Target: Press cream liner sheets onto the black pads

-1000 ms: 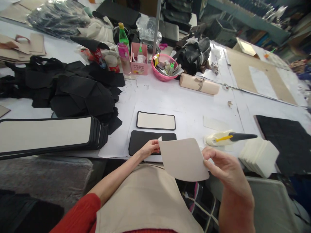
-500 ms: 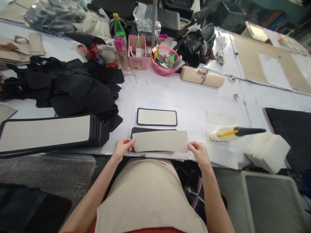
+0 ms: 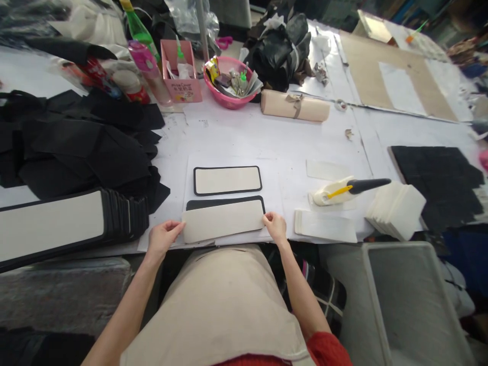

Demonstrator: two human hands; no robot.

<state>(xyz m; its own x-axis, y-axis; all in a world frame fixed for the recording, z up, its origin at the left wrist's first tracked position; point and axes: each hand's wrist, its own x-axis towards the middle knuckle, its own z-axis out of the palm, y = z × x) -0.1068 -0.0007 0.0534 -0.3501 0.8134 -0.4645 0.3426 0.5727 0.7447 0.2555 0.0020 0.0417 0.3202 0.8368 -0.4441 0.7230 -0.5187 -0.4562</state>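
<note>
A long cream-coloured panel [image 3: 223,222] with rounded corners is pinched at its two short ends. My left hand [image 3: 163,238] grips the left end between thumb and fingers, and my right hand [image 3: 275,226] grips the right end. The panel slants slightly, right end farther from me. It overlaps a black backing piece [image 3: 224,202], whose far strip and right corner show; whether they touch is unclear. Just beyond lies a similar cream panel with a black border [image 3: 227,181].
Bordered panels are stacked at left [image 3: 49,226], near a heap of black pieces [image 3: 84,147]. At right are white strips [image 3: 326,226], a cream container [image 3: 328,193] with a dark-handled tool [image 3: 369,185], and white cards [image 3: 398,211]. Farther back stands a pink basin [image 3: 232,103].
The camera view has swung right, so the table's things appear farther left. The held panel has tilted, its right end shifting away from me over the black piece. Both hands keep their pinch.
</note>
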